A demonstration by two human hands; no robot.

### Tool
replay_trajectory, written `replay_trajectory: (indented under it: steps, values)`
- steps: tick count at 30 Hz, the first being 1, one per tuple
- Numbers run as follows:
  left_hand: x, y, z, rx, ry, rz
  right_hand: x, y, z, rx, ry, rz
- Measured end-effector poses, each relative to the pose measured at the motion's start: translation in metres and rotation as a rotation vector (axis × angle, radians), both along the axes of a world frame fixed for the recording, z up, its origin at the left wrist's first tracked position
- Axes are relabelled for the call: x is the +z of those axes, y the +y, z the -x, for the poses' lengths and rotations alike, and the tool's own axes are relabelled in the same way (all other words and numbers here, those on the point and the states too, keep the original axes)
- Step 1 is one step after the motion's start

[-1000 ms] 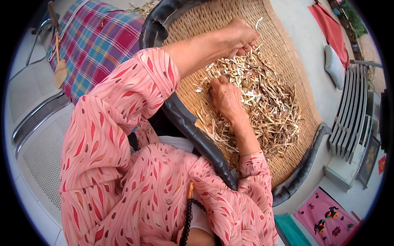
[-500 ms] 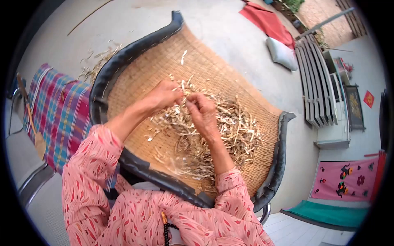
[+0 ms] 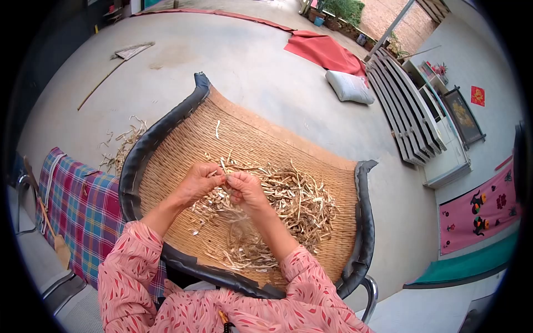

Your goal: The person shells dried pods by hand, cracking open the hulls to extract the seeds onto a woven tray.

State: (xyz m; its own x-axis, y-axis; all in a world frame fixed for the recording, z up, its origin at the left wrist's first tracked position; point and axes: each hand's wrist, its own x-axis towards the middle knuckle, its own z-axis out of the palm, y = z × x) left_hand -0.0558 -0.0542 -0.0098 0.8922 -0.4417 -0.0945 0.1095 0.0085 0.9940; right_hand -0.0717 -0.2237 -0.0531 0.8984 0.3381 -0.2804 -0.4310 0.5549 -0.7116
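Observation:
A woven winnowing basket (image 3: 183, 150) with a black padded rim lies across the lap. In it is a loose heap of dry, pale bean pods (image 3: 300, 200), several of them split or curled. Over the heap's left side, my left hand (image 3: 199, 183) pinches with thumb and fingers. My right hand (image 3: 247, 191) meets it, fingers bent and pressed together, tips nearly touching the left ones. A small pale pod piece seems to be between the fingertips, mostly hidden by them. One loose pod (image 3: 217, 129) rests apart, higher on the weave.
Left of the basket, a plaid cloth (image 3: 83, 200) hangs over a metal-framed chair (image 3: 33, 244). Scattered pods (image 3: 125, 147) and a stick (image 3: 102, 82) lie on the floor. Farther off are a white sack (image 3: 348, 87), a red cloth (image 3: 325, 53) and stacked panels (image 3: 402, 108).
The view has tilted upward, so the basket sits lower and more floor shows. Both hands remain over the pods, and their fingertips are closer together.

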Motion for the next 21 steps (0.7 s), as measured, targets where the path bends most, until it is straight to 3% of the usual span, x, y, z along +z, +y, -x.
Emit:
replay_trajectory:
  steps: [5,8,15,21]
  values:
    - [-0.005,0.001,-0.001,0.003,-0.278,-0.137,-0.002,-0.005,-0.002,0.083,-0.008,-0.062]
    - [0.004,0.003,0.000,-0.026,-0.235,-0.124,0.006,-0.002,0.000,0.035,-0.020,-0.016]
    - [-0.010,0.006,-0.004,-0.022,-0.413,-0.253,0.008,-0.003,-0.002,0.050,-0.084,0.042]
    - [-0.008,0.011,-0.004,-0.089,-0.119,-0.052,0.013,0.000,0.000,0.070,-0.108,0.038]
